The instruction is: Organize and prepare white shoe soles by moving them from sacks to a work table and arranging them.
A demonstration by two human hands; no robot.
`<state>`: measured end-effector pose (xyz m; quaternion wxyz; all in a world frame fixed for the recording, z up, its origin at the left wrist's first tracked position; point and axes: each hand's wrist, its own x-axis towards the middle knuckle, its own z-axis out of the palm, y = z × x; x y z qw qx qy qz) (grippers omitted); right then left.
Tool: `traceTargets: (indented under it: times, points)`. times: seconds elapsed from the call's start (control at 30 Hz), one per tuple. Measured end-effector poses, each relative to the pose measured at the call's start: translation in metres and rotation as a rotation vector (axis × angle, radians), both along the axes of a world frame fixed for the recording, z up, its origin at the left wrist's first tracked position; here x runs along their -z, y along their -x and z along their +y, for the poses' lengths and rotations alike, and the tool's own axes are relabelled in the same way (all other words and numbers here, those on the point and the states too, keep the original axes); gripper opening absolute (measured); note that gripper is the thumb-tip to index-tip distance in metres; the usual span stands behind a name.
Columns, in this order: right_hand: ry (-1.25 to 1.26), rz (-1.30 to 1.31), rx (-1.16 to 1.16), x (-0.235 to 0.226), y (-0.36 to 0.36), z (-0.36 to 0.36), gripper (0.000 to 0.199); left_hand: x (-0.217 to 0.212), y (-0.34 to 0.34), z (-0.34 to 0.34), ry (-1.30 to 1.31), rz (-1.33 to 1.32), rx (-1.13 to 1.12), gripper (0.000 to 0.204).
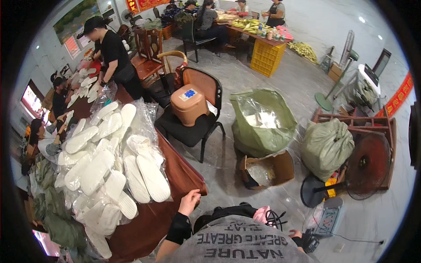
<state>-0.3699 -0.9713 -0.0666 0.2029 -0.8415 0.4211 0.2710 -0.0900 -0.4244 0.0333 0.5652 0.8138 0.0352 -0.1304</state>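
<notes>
My left hand [189, 202] rests at the corner of the table with the brown cloth [183, 175], its fingers loosely extended and nothing visible in them. Beside it lies a large heap of white slippers [92, 171], many of them in clear plastic bags; one pair of slippers [147, 179] is closest to the hand. Low at my right side hangs my right hand [295, 233], partly hidden by my body, fingers out and apparently holding nothing. A scale-like device [330, 215] stands on the floor near it.
Ahead are a black chair [188, 135] bearing a brown bin [189, 106], a green woven sack [263, 140] and an open cardboard box [283, 168]. A tied sack [326, 147] and a fan [366, 162] stand right. A person in black [115, 55] works across the table.
</notes>
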Motion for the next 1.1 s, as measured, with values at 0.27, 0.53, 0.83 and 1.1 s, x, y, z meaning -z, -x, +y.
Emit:
traceTargets:
  times: [0.27, 0.53, 0.83, 1.1]
  points:
    - [-0.016, 0.262, -0.294, 0.015, -0.192, -0.106, 0.069, 0.009, -0.029, -0.001, -0.001, 0.074, -0.211, 0.031]
    - [-0.058, -0.503, -0.495, -0.008, -0.492, -0.11, 0.023, 0.009, -0.09, -0.038, 0.021, -0.051, -0.635, 0.025]
    - [-0.311, -0.828, -1.194, -0.113, -0.737, 0.13, 0.022, -0.035, -0.099, -0.042, -0.1, 0.025, -0.892, 0.027]
    - [-0.481, -0.964, -1.865, -0.161, -0.772, 0.358, 0.017, -0.04, -0.082, -0.022, 0.079, -0.149, -1.363, 0.021]
